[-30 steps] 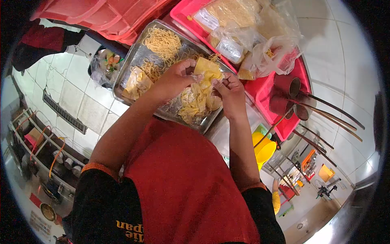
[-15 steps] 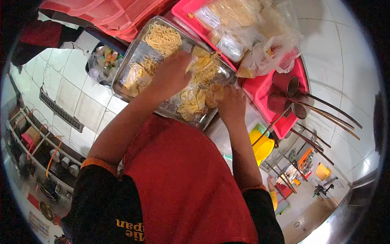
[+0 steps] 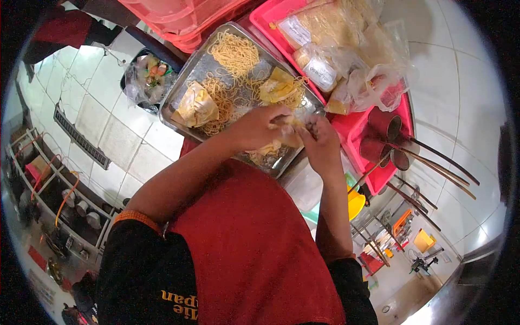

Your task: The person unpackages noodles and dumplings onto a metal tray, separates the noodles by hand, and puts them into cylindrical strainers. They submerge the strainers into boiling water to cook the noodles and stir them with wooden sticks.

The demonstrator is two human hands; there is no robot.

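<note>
My left hand (image 3: 264, 129) and my right hand (image 3: 322, 142) meet over the near right part of a metal tray (image 3: 181, 81). Between their closed fingers is a thin, pale-yellow sheet (image 3: 293, 135), slightly blurred. In the tray, a nest of noodles (image 3: 235, 54) lies at the far end, with more noodles (image 3: 221, 103) to the left. One folded yellow sheet (image 3: 196, 105) rests at the left, and another yellow sheet (image 3: 278, 85) lies on noodles at the right. Further crumpled yellow sheets (image 3: 265, 153) are partly hidden under my left hand.
A pink crate (image 3: 265, 19) with bagged goods (image 3: 322, 70) stands beyond the tray on the right. Long-handled metal strainers (image 3: 385, 124) sit in a pink basket (image 3: 355, 157). A red crate (image 3: 173, 21) is behind, and a lined bin (image 3: 149, 78) stands at the left.
My left hand has moved right and nearer, from above the tray's middle to my right hand. The sheet by my right hand is now lifted between both hands.
</note>
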